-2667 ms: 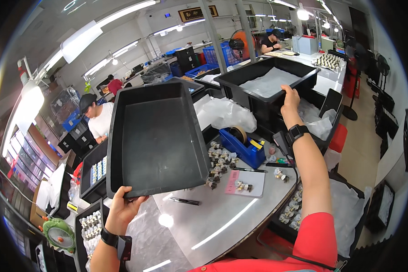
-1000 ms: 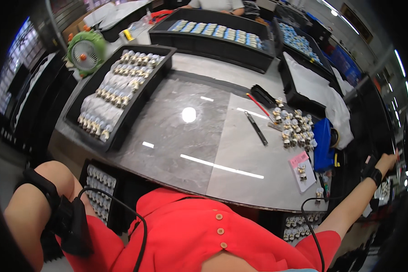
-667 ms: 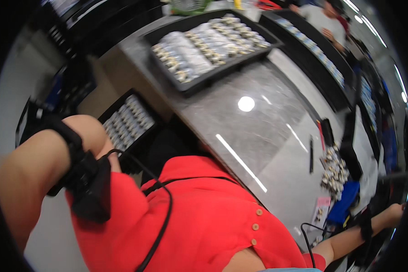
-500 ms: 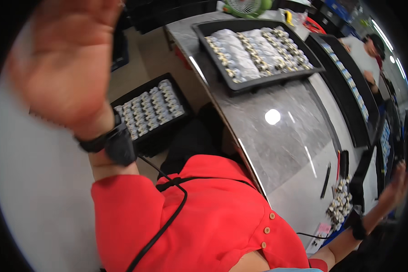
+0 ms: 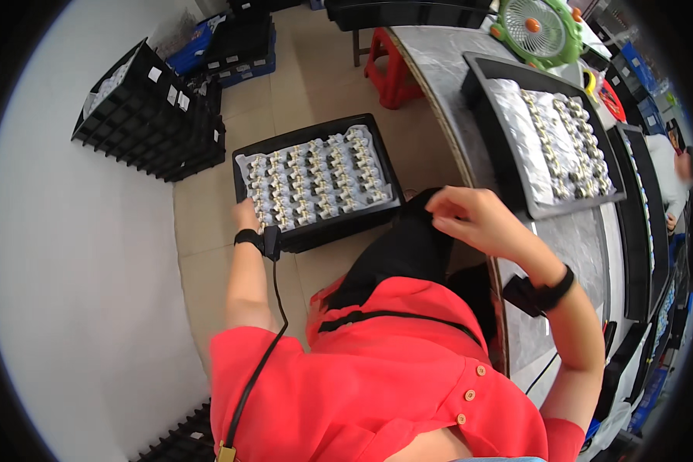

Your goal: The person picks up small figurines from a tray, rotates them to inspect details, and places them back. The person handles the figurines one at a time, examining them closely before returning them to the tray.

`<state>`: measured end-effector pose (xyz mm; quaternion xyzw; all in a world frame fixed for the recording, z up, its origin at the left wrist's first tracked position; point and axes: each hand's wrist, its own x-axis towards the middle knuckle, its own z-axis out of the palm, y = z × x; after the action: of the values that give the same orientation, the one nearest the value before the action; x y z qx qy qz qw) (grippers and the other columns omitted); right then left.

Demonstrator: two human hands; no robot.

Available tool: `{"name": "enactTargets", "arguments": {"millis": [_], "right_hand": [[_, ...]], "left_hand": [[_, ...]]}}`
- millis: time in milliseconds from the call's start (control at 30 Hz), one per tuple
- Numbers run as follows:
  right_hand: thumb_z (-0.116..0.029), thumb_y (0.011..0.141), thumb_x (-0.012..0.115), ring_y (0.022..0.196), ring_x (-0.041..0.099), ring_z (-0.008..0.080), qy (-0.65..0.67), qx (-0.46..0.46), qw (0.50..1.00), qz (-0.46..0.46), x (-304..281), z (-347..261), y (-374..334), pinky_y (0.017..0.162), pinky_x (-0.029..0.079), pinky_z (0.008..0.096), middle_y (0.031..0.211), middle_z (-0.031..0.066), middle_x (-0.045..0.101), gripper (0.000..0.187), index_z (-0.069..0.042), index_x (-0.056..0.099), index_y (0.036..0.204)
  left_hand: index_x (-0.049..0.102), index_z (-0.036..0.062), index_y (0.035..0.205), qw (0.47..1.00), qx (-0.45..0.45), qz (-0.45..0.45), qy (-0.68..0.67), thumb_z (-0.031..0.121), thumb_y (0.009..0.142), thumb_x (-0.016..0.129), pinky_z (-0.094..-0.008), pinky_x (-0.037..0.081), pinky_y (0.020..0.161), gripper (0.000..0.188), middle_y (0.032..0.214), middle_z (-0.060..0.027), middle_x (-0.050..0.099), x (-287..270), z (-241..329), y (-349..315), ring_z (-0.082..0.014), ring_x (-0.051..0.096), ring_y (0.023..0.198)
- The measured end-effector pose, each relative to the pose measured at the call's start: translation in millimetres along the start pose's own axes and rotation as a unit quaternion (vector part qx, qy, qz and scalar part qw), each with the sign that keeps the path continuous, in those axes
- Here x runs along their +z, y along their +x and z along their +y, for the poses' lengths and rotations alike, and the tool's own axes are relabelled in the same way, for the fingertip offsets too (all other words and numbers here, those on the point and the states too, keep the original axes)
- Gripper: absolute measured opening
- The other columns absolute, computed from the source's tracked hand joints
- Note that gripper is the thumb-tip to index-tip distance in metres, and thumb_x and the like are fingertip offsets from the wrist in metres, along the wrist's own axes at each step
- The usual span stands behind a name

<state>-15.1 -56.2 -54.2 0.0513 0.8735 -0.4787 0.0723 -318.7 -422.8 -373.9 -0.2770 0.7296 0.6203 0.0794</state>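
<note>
My left hand [image 5: 246,215] is at the near left corner of a black crate [image 5: 343,225] that stands low beside me. It touches the crate's edge, and its fingers are mostly hidden. Several rows of small metallic parts [image 5: 316,179] lie in that crate on a pale liner. Over my lap, beside the table's edge, my right hand [image 5: 473,219] hangs in the air with loosely bent fingers apart and nothing seen between them. Both wrists wear black bands with a small device.
On the grey table [image 5: 431,46] sits another black tray [image 5: 508,165] with similar parts and white wrapping. A green fan [image 5: 535,29] stands behind it. Stacked black crates [image 5: 150,115] rise by the wall at left, and a red stool [image 5: 389,77] is under the table's far end.
My view has turned left toward the low crate. My left hand has come down from raised near the camera to the crate's corner. My right hand has moved from far right to over my lap.
</note>
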Motion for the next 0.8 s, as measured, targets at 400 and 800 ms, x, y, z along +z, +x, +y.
{"name": "enactTargets", "arguments": {"millis": [400, 800], "right_hand": [[-0.020, 0.077, 0.066, 0.101, 0.059, 0.0287, 0.047, 0.305, 0.948, 0.083, 119, 213, 167, 0.086, 0.045, 0.0337, 0.108, 0.0194, 0.061, 0.054, 0.005, 0.049, 0.121], [-0.010, 0.067, 0.071, 0.083, 0.055, 0.0221, 0.137, 0.383, 0.889, 0.212, 156, 238, 173, 0.073, 0.045, 0.0344, 0.089, 0.0126, 0.058, 0.041, 0.002, 0.051, 0.101]], "left_hand": [[0.059, -0.0016, 0.108, 0.906, 0.135, 0.057, 0.397, 0.036, 0.080, 0.065, -0.0399, 0.046, 0.079, 0.047, 0.102, -0.0217, 0.064, -6, -10, 64, -0.0364, 0.061, 0.094], [0.057, -0.0036, 0.102, 0.953, 0.178, -0.046, 0.241, 0.016, 0.083, 0.064, -0.0351, 0.045, 0.079, 0.028, 0.095, -0.0133, 0.064, -10, -21, 83, -0.0216, 0.058, 0.084]]}}
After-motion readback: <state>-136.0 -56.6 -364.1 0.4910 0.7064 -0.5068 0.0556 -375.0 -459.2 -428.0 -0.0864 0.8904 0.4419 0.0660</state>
